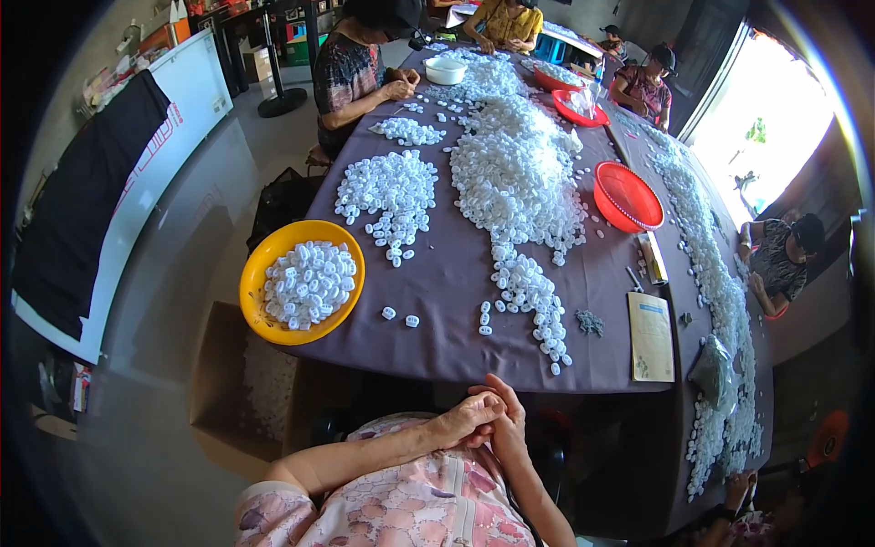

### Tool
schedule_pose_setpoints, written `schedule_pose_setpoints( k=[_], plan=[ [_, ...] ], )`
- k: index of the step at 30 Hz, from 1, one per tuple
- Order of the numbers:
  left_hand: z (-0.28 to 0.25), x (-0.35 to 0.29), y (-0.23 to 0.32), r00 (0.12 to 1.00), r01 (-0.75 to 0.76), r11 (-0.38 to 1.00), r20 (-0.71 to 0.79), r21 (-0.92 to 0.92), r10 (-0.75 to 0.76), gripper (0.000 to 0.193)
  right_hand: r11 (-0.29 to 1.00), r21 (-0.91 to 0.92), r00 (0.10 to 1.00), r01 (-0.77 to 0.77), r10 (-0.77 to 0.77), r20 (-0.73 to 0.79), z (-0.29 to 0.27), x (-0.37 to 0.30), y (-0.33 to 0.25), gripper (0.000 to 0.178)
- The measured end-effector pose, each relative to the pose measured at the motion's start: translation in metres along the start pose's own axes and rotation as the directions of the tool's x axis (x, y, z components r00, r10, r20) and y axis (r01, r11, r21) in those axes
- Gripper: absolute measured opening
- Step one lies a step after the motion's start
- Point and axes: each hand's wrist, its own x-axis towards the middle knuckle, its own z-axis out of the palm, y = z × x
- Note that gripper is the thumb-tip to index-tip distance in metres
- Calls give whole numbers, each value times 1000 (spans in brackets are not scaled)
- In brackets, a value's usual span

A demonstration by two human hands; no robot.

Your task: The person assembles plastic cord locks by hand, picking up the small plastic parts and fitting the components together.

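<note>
My left hand (467, 419) and my right hand (509, 427) are brought together in front of my body, just below the table's near edge. The fingers of both are bent and pressed against each other. Whatever may be between them is hidden. Beyond them, on the dark tablecloth (437, 351), two white oval pieces (400, 317) lie apart from the rest. A narrow tail of white oval pieces (530, 296) runs toward me from a large heap (515, 173). At the left corner, a yellow bowl (251, 290) holds many such pieces.
A smaller pile (387, 196) lies left of the heap. Rightward are a red basket (629, 196), a grey-green clump (590, 322) and a tan notebook (651, 337). A cardboard box (214, 383) stands below the yellow bowl. Several people sit around the tables; one (351, 82) works at the far left.
</note>
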Motion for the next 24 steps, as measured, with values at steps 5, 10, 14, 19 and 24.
schedule_pose_setpoints(
  k=[5, 10, 14, 19, 24],
  plan=[
    [8, 0, -5, 999, -30, 998, -40, -60, 28, 23, 991, 127, 999, -46, 43, 26, -1, 2, 1, 38],
    [3, -3, -1, 998, -19, 996, -57, -85, 14, 23, 998, -14, 998, 54, -54, 21, 3, 1, 2, 37],
    [1, 2, -6, 975, 73, 996, -207, -56, -83, 32, 983, -147, 994, 106, -103, 27, -3, 1, 19, 31],
    [-1, 0, -8, 981, 77, 997, -177, -13, -78, 34, 982, -167, 996, 89, -83, 45, -3, -1, 11, 33],
    [-3, 1, -9, 994, 32, 999, -109, -1, -32, 34, 1000, 18, 999, 5, -6, 49, -2, 0, 10, 35]
  ],
)
